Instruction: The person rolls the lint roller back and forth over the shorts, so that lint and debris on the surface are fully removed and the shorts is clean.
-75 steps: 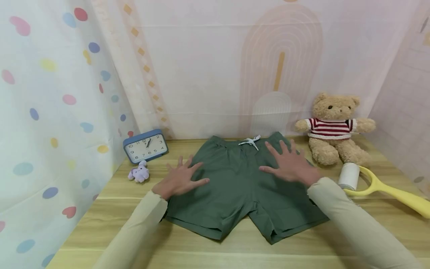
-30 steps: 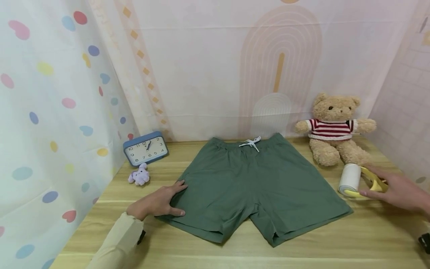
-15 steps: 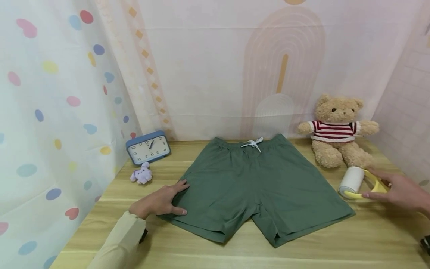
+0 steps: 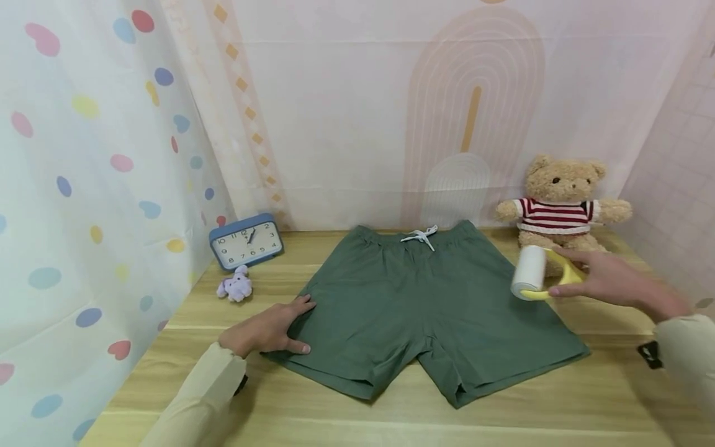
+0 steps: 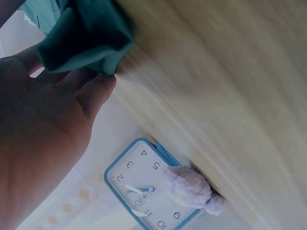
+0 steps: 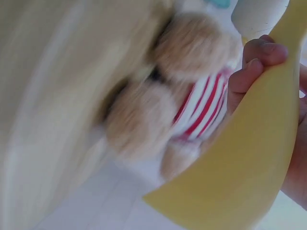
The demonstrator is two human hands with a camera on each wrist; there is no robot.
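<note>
Green shorts (image 4: 402, 298) lie flat on the wooden table (image 4: 413, 428), waistband towards its far edge. The left hand (image 4: 268, 329) rests on their left side, fingers relaxed and extended, gripping nothing. The right hand (image 4: 606, 276) has its fingers curled round a yellow-handled roller (image 4: 529, 271), held off the table before the teddy bear (image 4: 560, 186) at the far right corner. A blue clock (image 4: 246, 241) and purple plush toy (image 4: 236, 287) sit near the far left corner.

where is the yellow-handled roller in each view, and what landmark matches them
Head: right of centre, the yellow-handled roller in the right hand, in front of the teddy bear.
Left wrist: not in it.
Right wrist: handle at lower right, white roll at top right.
Shared landmark: the teddy bear, in head and right wrist.
</note>
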